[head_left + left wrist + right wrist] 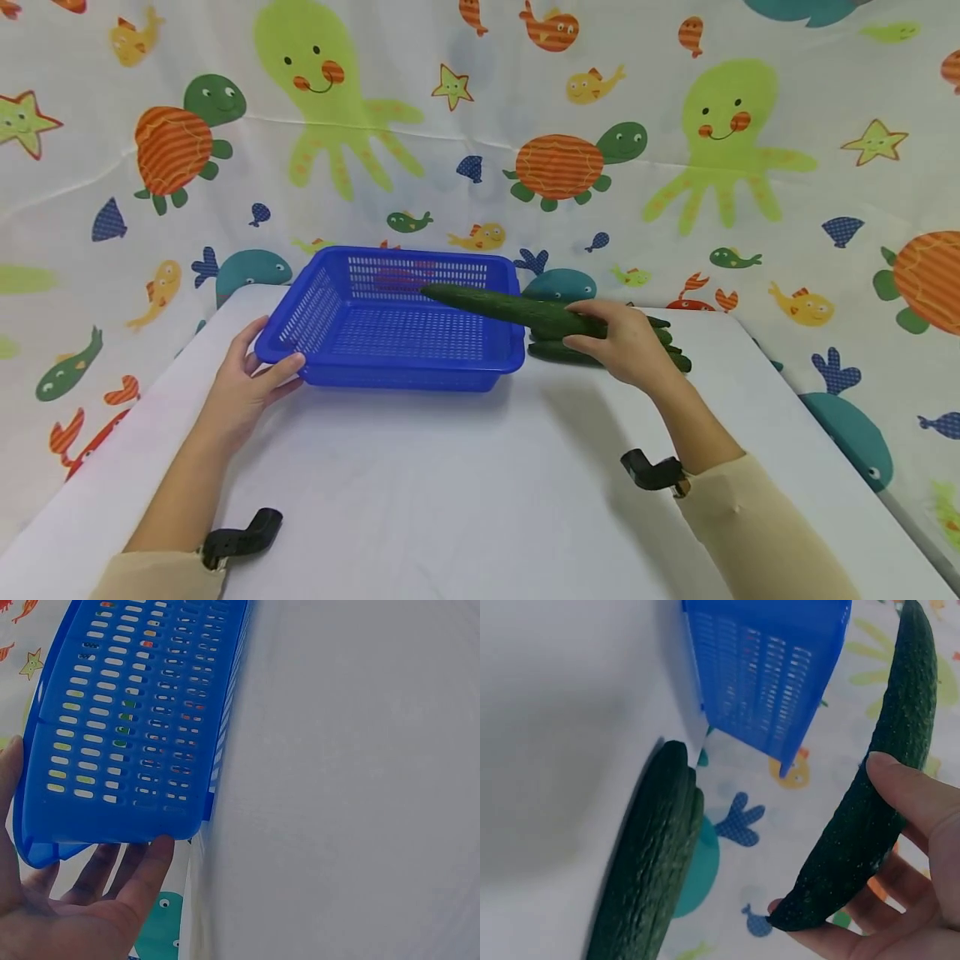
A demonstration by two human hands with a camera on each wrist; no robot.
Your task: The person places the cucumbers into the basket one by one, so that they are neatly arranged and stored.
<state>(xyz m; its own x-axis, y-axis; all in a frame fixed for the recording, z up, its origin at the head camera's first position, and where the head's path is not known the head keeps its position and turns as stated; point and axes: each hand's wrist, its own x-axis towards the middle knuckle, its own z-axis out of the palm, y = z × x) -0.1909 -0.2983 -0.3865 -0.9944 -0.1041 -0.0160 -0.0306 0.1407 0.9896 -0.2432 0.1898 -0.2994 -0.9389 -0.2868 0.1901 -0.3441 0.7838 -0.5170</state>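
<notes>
Behind the blue basket [397, 377], my head view shows a white curtain [465, 125] printed with octopuses, turtles and fish. Beneath the basket lies the white worktop [420, 492]. The basket itself is rectangular, with slotted walls and a broad rim. Just beside it, on the right, I note a group of cucumbers [649, 862] lying lengthwise together: dark green, ridged and blunt-ended. Above this group, my right hand [626, 342] holds a further cucumber [866, 802]; in the head view its free end overlaps the basket's opening. This specimen is long and gently curved, deep green and finely bumpy, with pale specks; it tapers toward the free end and closes in a small point at the held end. To the right of the basket, the right hand grips it between the thumb on one side and the fingers on the other. At the basket's near left corner, my left hand [251, 375] grips the rim. Smallest, nearer me than the basket, are two black wrist cameras [243, 533].
</notes>
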